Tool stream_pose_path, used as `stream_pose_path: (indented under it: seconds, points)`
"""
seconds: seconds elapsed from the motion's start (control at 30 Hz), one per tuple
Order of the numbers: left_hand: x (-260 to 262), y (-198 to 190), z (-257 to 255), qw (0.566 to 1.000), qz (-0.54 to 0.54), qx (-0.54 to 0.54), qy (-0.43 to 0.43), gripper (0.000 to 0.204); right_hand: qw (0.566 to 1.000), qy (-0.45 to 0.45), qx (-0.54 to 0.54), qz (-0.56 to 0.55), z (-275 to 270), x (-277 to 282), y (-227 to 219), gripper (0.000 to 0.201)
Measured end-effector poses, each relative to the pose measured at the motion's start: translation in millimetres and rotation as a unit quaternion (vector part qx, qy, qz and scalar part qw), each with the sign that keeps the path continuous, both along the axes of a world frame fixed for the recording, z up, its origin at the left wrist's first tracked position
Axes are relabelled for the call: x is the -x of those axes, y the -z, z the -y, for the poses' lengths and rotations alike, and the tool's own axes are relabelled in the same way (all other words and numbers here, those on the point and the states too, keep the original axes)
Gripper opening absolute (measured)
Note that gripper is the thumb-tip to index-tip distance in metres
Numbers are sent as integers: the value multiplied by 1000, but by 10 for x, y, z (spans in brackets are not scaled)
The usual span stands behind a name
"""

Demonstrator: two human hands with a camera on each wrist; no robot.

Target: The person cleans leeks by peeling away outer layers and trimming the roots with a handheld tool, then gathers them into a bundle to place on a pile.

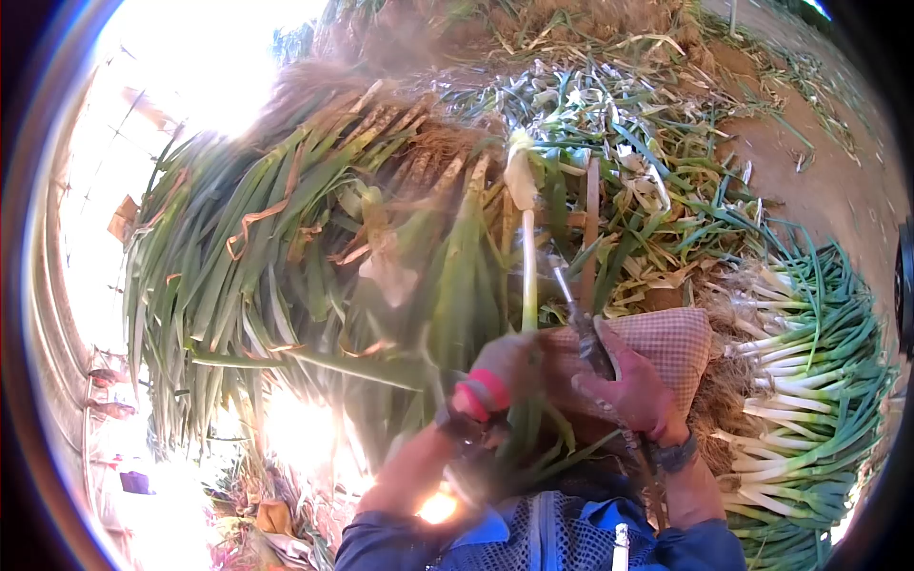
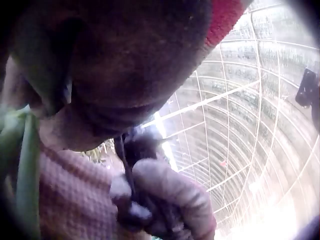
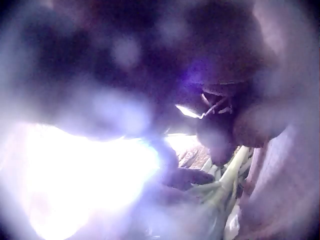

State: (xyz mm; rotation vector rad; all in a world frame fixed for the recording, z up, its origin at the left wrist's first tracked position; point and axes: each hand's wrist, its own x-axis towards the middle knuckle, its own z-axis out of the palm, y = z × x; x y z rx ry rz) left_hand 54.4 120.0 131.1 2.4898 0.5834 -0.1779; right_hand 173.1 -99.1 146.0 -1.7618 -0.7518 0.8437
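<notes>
The left hand is curling round an onion stalk, white shading to green, which is stretching lengthwise away from the body, pale end forward, beside the checked cushion. The right hand is gripping a slim-tipped tool.

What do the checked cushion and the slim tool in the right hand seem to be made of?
The checked cushion looks like matte woven cloth: fine checks, softly rounded edges.

The slim tool in the right hand looks like metal, probably, going by its bright, shiny tip; its darker body could be metal or plastic.
</notes>
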Motion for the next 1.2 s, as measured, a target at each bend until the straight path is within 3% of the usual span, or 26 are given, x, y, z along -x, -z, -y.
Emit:
stream_pose_path:
  seconds: [0.07, 0.1, 0.17, 0.2, 0.27, 0.33, 0.4, 0.53, 0.6, 0.7, 0.8, 0.97, 1.03, 1.2]
  points:
    - [45, -15, 155, 994, -44, 68, 78, 47, 999, -37, -5, -19, -75, -45, -117, 93]
    - [72, -36, 155, 994, -43, 66, 76, 47, 997, -71, -8, -39, -114, -65, -158, 93]
    - [124, -100, 151, 984, -74, 83, 141, 47, 998, -47, -29, -17, -267, -125, 128, 93]
    - [65, -415, 107, 984, -75, 75, 146, 44, 999, -21, -48, 6, -332, -148, 226, 92]
    - [4, -591, -207, 994, 62, -7, 92, 44, 999, -36, -33, -18, -444, -178, 142, 92]
    - [-157, -673, -665, 987, 142, -68, -18, 43, 998, -50, -17, -42, -550, -153, 110, 92]
    - [-394, -335, -1345, 973, 128, -160, -102, 46, 996, -56, -32, 68, -653, -99, 142, 93]
    - [-633, -135, -1775, 977, 28, -158, -141, 44, 998, -60, -27, 12, -857, -37, 41, 92]
    - [-693, -113, -1781, 974, -68, -154, -152, 46, 991, -112, 12, 69, -892, 19, -30, 91]
    - [-659, -143, -1709, 986, -79, -94, -114, 51, 995, -79, -16, 56, -1039, 53, 84, 91]
    - [-540, 102, -1563, 978, -84, -99, -162, 59, 983, -153, 77, 61, -1028, 69, -167, 90]
    - [-436, -27, -1297, 973, -93, -112, -179, 67, 989, -103, 31, 97, -1153, 68, 324, 90]
    - [-408, 30, -1299, 974, -49, -119, -187, 71, 990, -95, 15, 99, -1189, 58, 285, 90]
    - [-355, 51, -1210, 971, -27, -135, -196, 75, 982, -124, 93, 111, -1181, 94, 160, 89]
